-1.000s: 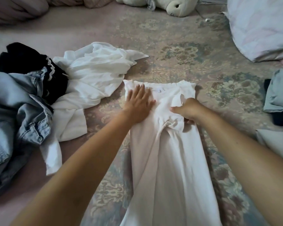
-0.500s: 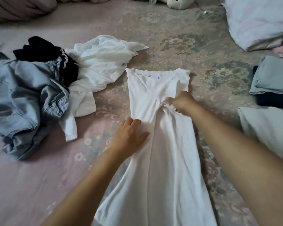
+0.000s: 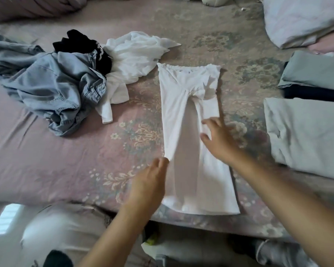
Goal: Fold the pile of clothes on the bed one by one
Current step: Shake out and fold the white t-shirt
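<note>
White garment (image 3: 191, 132), sides already folded in: a narrow strip at frame centre on the bed (image 3: 56, 170), long axis running from the near edge up toward upper centre. My left hand (image 3: 150, 182) pinches its lower-left edge; my right hand (image 3: 218, 139) rests spread-fingered at mid-length, gripping nothing. I judge the hem end nearest both hands, so the lengthwise fold goes away from me.

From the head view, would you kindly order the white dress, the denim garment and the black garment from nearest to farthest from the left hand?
1. White dress: its left edge is at the left hand's fingertips.
2. Denim garment: crumpled, off to the left.
3. Black garment: farther back, behind the denim.
</note>
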### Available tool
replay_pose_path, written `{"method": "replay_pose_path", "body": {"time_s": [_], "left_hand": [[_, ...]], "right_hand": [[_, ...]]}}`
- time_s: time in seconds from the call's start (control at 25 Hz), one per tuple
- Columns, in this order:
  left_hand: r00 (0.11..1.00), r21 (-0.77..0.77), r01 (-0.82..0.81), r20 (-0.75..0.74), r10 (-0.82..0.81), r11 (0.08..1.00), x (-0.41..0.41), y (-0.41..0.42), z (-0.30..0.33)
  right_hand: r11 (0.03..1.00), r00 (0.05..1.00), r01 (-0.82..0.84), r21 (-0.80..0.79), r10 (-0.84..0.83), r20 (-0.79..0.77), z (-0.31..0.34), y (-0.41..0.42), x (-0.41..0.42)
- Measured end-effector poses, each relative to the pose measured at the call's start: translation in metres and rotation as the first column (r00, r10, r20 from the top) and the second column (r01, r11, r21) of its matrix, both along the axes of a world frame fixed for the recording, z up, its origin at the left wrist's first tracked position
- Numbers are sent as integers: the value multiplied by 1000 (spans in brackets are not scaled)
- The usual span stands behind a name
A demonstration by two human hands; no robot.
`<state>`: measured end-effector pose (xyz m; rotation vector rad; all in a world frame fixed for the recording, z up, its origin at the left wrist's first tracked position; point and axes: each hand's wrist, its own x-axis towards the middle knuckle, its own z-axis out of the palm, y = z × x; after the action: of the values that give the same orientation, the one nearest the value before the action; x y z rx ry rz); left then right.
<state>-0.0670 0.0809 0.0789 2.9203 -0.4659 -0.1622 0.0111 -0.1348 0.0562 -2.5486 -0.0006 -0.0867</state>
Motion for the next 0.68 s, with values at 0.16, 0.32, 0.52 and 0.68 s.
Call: {"method": "replay_pose_path", "body": {"time_s": [0.16, 0.32, 0.52, 0.68], "left_hand": [[877, 4, 343, 358, -322, 939, -55, -23, -29], [910, -125, 150, 405, -88, 981, -55, -1, -67], [923, -49, 224, 330, -196, 973, -62, 4, -71], [923, 50, 228, 305, -232, 972, -60, 11, -54]], "right_hand": [[952, 954, -272, -137, 249, -165, -27, -8, -136], [873, 953, -277, -401, 303, 1, -53, -36, -176], [842, 879, -201, -500, 381, 288, -46, -51, -175], [750, 776, -315, -582, 556, 297, -47, -48, -170]]}}
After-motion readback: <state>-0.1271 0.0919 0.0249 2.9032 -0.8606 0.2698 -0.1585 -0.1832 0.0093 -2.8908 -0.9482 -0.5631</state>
